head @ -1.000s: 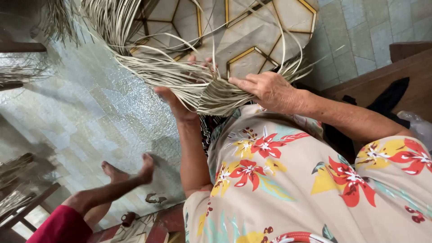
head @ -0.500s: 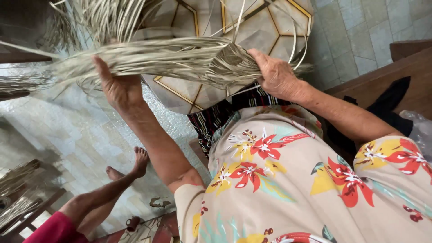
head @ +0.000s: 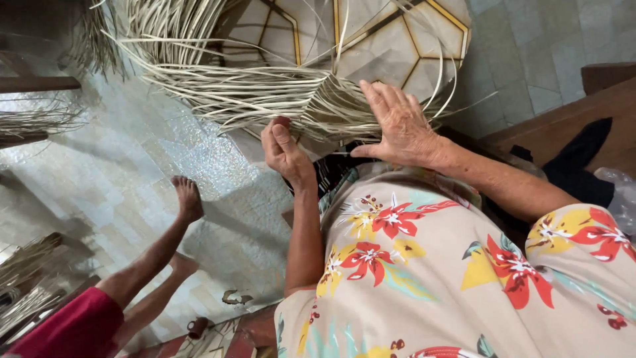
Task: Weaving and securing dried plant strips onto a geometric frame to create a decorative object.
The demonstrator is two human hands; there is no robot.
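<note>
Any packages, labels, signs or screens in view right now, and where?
No labels, signs or screens show.
Plastic bag: far right edge beside the wooden bench, crumpled, clear and greyish; its contents cannot be told.

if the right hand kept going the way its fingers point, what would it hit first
The right hand already lies flat on the bundle of pale straw strands; its fingers point up-left, so probably more strands, then the patterned floor tiles behind.

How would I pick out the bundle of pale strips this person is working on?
Start at the hexagon-patterned floor tiles at the top. Just below lies the bundle of straw strips, under the flat right hand and pinched by the left hand. Unlike the loose heaps at the edges, it is gathered sideways.
</note>
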